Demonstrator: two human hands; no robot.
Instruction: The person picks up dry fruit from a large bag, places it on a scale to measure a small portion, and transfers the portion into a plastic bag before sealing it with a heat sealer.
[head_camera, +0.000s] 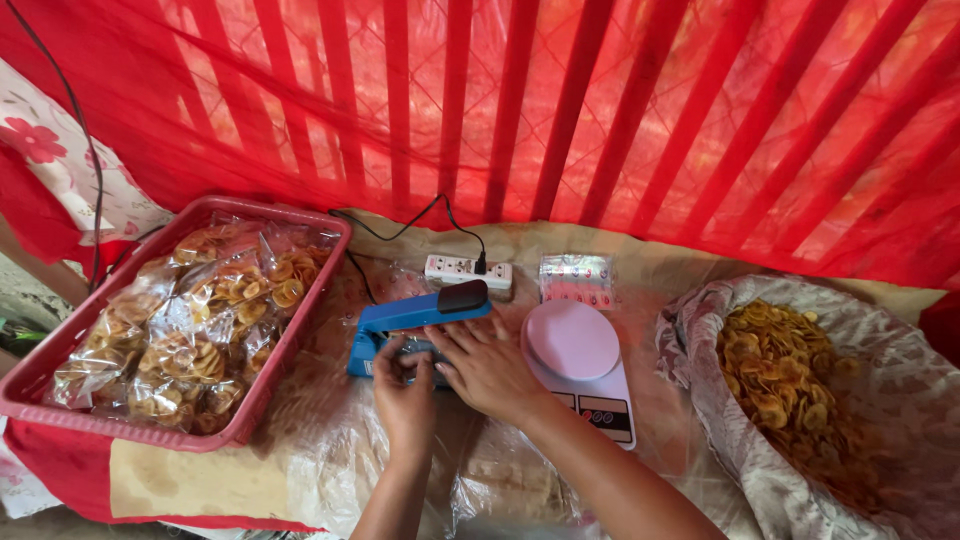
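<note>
Both our hands work at the blue sealer (415, 320): our left hand (403, 392) pinches a clear bag's edge at its base, our right hand (487, 367) lies flat, fingers spread, beside it. Farther out sit the pink scale (578, 352), red basket (60, 345) of bagged chips, big sack (905, 385) of loose chips, and power strip (468, 272).

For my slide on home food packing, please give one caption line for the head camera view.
Two hands work at a blue heat sealer, between a red basket of bagged chips and a kitchen scale.

soft reddish daylight through the curtain (560, 110), sharp centre, wide-angle bending at edges
</note>
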